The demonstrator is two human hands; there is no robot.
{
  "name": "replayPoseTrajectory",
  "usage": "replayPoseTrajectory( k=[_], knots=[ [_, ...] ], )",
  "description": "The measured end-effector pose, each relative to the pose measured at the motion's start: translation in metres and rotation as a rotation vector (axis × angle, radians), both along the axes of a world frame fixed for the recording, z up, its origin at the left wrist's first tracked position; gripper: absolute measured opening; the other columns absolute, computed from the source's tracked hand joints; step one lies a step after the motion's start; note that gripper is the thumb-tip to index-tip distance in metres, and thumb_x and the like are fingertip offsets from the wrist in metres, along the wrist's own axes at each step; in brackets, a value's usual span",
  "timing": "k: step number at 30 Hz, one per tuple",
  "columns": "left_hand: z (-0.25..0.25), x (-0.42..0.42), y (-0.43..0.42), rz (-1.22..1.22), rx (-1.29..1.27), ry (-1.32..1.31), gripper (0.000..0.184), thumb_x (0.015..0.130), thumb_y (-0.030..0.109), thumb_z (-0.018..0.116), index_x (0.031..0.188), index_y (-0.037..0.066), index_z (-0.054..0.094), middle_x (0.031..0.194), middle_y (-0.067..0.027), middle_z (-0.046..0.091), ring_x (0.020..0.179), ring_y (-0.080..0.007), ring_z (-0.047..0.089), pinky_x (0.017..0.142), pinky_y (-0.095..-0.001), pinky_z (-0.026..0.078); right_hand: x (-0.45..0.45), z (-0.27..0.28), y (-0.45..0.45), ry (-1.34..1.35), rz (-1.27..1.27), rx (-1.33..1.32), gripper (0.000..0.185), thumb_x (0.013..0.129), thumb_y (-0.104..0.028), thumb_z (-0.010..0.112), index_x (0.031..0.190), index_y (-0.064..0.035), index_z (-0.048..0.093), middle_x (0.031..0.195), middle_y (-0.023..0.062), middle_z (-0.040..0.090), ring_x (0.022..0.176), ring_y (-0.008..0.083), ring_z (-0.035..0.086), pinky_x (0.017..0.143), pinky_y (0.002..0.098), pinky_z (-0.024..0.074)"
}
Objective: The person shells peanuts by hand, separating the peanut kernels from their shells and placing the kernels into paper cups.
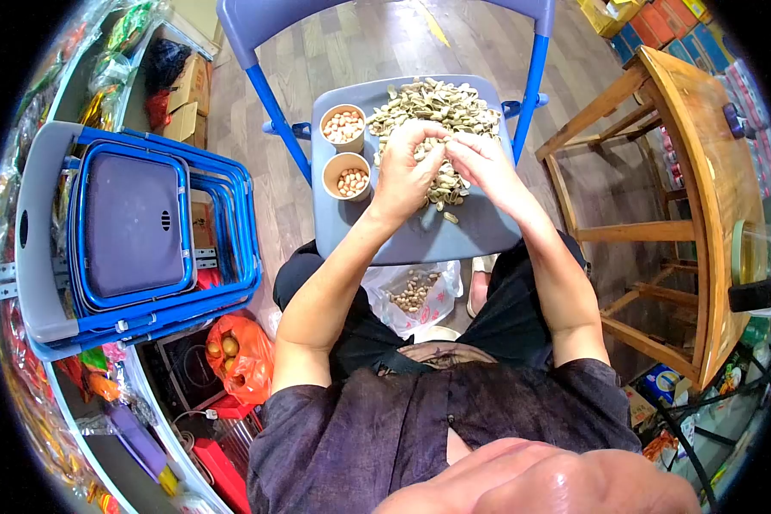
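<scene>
My left hand and my right hand meet with their fingertips pinched together above a heap of peanuts in their shells. What lies between the fingertips is too small and covered to make out. The heap spreads over the grey seat of a folding chair, with a few loose pods near its front. Left of my left hand stand two paper cups, a far cup and a near cup. Both contain shelled peanuts, pinkish and pale.
Below the seat, between my legs, a clear plastic bag holds brown pieces. Folded blue chairs lean at left beside shelves of packaged goods. An orange bag sits lower left. A wooden stool stands at right.
</scene>
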State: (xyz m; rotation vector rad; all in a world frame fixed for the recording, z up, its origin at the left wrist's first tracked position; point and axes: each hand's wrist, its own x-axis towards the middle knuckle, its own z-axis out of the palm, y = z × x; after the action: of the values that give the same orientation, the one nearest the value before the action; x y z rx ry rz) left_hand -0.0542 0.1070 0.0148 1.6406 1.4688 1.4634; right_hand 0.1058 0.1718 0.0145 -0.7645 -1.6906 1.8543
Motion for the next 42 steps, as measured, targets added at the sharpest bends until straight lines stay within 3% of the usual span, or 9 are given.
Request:
replayPoseTrajectory(
  k=[3,11,13,23,26,28,34,36,42],
  knots=[
    [0.004,0.003,-0.001,0.056,0.085,0.080,0.016,0.081,0.004,0.061,0.097,0.005,0.066,0.101,-0.0127,0.063,0.100,-0.0305,0.057,0.090,-0.0391,0.043,-0.003,0.002,-0.002,-0.012,0.001,-0.017,0.027,0.098,-0.027,0.053,0.077,-0.0099,0.054,0.063,-0.0088,0.040,0.055,0.0023,0.035,0.048,0.0213,0.0268],
    [0.005,0.000,-0.014,0.091,0.080,0.180,0.024,0.082,0.001,0.059,0.104,0.006,0.067,0.104,-0.0128,0.064,0.102,-0.0297,0.058,0.092,-0.0385,0.044,-0.012,-0.011,-0.006,-0.028,-0.009,0.038,0.025,0.099,-0.028,0.053,0.083,-0.0090,0.059,0.062,-0.0075,0.043,0.054,0.0016,0.036,0.046,0.0196,0.0266],
    [0.004,-0.003,-0.017,0.085,0.050,0.194,0.027,0.082,0.000,0.058,0.108,0.006,0.066,0.106,-0.0130,0.063,0.105,-0.0285,0.058,0.093,-0.0372,0.044,-0.015,-0.013,-0.008,-0.044,-0.072,0.188,0.032,0.096,-0.024,0.054,0.076,0.0001,0.059,0.059,-0.0044,0.046,0.055,0.0059,0.041,0.049,0.0270,0.0329],
    [0.006,-0.008,-0.024,0.076,0.053,0.192,0.026,0.081,0.003,0.060,0.106,0.005,0.066,0.103,-0.0129,0.064,0.102,-0.0293,0.059,0.092,-0.0373,0.044,-0.016,-0.017,-0.007,-0.116,-0.123,0.372,0.035,0.092,-0.025,0.057,0.073,0.0035,0.058,0.058,0.0025,0.051,0.055,0.0097,0.046,0.050,0.0312,0.0364],
    [0.004,-0.011,-0.024,0.067,0.035,0.215,0.025,0.080,0.004,0.061,0.105,0.004,0.066,0.103,-0.0132,0.064,0.102,-0.0295,0.059,0.091,-0.0372,0.044,-0.016,-0.014,-0.006,-0.125,-0.056,0.295,0.033,0.093,-0.026,0.057,0.073,-0.0002,0.057,0.058,-0.0004,0.048,0.053,0.0084,0.043,0.047,0.0283,0.0332],
    [0.003,-0.014,-0.023,0.055,0.029,0.232,0.025,0.080,0.005,0.062,0.105,0.004,0.066,0.103,-0.0134,0.064,0.102,-0.0297,0.059,0.091,-0.0373,0.044,-0.016,-0.005,-0.006,-0.047,0.041,-0.199,0.028,0.094,-0.028,0.056,0.076,-0.0063,0.057,0.060,-0.0041,0.044,0.051,0.0054,0.037,0.044,0.0240,0.0276],
    [-0.002,-0.016,-0.021,0.036,-0.030,0.101,0.020,0.081,0.012,0.067,0.099,0.004,0.067,0.092,-0.0131,0.065,0.092,-0.0296,0.060,0.086,-0.0369,0.045,-0.009,0.013,-0.008,0.055,0.148,-0.359,0.034,0.096,-0.037,0.052,0.077,-0.0103,0.053,0.060,-0.0057,0.041,0.050,0.0037,0.033,0.043,0.0209,0.0227],
    [-0.008,-0.016,-0.018,-0.028,-0.163,-0.225,0.020,0.082,0.014,0.069,0.099,0.002,0.066,0.092,-0.0088,0.066,0.089,-0.0204,0.062,0.082,-0.0323,0.046,-0.010,0.005,-0.005,0.031,0.153,-0.280,0.035,0.096,-0.039,0.052,0.076,-0.0103,0.052,0.060,-0.0060,0.040,0.049,0.0038,0.032,0.043,0.0209,0.0220],
    [-0.022,-0.018,-0.018,-0.084,-0.221,-0.356,0.019,0.084,0.013,0.069,0.100,0.003,0.066,0.094,-0.0033,0.067,0.088,-0.0096,0.059,0.078,-0.0277,0.047,-0.012,0.003,-0.009,-0.009,0.129,-0.221,0.034,0.097,-0.039,0.052,0.077,-0.0101,0.052,0.059,-0.0067,0.038,0.048,0.0032,0.029,0.042,0.0212,0.0193]
  ],
)
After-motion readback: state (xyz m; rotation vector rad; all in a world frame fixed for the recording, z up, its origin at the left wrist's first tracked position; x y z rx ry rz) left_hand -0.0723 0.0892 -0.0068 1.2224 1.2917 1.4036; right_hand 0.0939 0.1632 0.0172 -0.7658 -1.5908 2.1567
